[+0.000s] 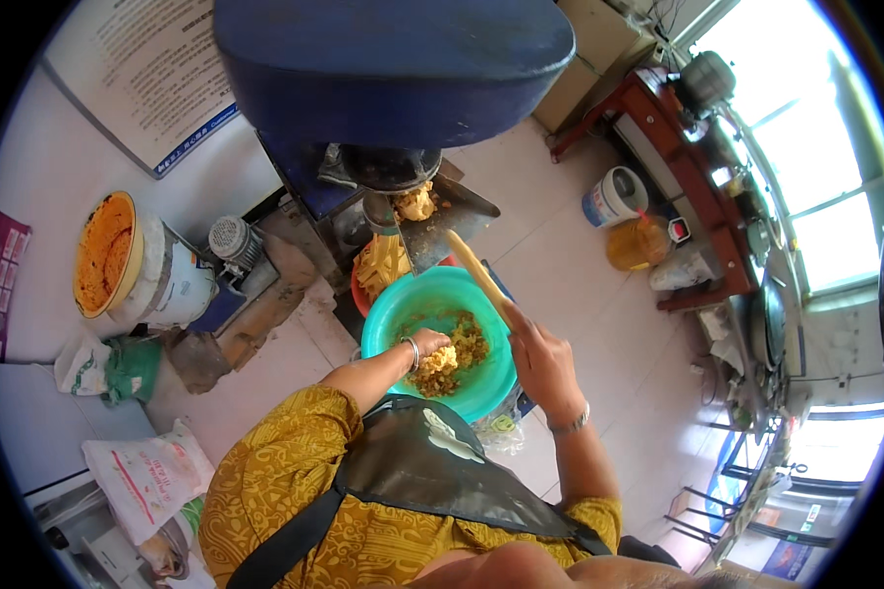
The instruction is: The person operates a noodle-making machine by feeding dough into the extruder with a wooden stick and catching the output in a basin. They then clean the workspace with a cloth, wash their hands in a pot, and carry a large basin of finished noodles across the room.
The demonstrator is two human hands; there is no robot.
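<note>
My left hand [429,343] reaches into a turquoise plastic basin [383,299], its fingers closed on a clump of yellow dough-like mash [444,360]. Darker brown-yellow crumbs [473,339] lie around it on the basin floor. At the basin's right rim my right hand [542,361] is wrapped round a pale wooden stick [476,277], which slants up and left toward the machine. Ahead, a metal tray [462,224] under the blue machine [393,74] carries another yellow lump [417,203]. Yellow flat pieces [381,263] fill a red container partly hidden behind the basin.
Leftward, a yellow bowl of orange-red paste [106,253] rests on a white bucket [182,285], beside a motor [234,239]. A white sack [152,476] lies near left. At the right stand a white bucket [614,196], a jug of amber liquid [631,243] and a red-brown table [683,147].
</note>
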